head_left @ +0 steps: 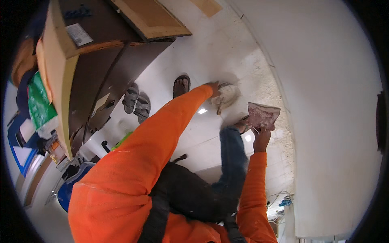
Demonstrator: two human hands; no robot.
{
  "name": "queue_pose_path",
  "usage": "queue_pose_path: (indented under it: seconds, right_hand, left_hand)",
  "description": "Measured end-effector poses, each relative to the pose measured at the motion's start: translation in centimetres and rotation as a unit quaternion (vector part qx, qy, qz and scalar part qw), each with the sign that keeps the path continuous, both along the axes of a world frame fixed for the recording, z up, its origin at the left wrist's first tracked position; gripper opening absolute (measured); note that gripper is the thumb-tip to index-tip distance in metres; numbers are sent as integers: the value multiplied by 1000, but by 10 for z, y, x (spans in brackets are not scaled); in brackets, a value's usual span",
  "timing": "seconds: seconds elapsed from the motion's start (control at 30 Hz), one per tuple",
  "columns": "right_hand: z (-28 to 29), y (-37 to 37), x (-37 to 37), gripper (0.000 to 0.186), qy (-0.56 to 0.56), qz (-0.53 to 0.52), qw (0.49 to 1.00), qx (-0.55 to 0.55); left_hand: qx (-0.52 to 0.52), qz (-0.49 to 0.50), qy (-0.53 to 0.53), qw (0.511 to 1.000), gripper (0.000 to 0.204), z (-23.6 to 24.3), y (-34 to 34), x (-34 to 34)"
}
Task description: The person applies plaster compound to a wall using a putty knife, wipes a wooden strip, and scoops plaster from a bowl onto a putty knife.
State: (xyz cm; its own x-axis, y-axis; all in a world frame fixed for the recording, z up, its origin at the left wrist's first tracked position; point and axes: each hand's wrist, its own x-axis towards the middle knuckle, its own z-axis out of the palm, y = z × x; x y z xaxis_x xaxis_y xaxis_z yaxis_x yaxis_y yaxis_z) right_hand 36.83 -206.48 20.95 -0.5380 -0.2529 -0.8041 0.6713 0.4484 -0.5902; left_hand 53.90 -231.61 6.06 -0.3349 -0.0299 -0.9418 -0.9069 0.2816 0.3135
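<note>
My left hand (214, 89), at the end of a stretched orange sleeve, grips the edge of a pale, rounded, plaster-smeared container (227, 96) low over the tiled floor. Whether that container is a bag or a tub, I cannot make out. To its right, my right hand (261, 138) is closed round a broad scraper (263, 116). The scraper's wide end points away from me, and its reddish face is streaked with white.
A white wall (336, 121) rises at the right, with crumbly debris (269, 87) along its foot. Grey sandals (135, 103) lie beside dark brown furniture (95, 81) at the left. A framed board (152, 18) leans at the far end. Cables (281, 202) lie near the wall.
</note>
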Motion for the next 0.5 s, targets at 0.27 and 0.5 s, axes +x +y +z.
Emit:
queue_pose_path:
  seconds: [0.27,0.5]
  right_hand:
    - [8,-58,-50,23,328,591,736,-36]
    - [-24,-46,-101,28,353,566,733,134]
  left_hand:
    - [-309,333,64,889,73,-88,-217,-81]
    - [-433,502,-87,744,101,-108,-347,-151]
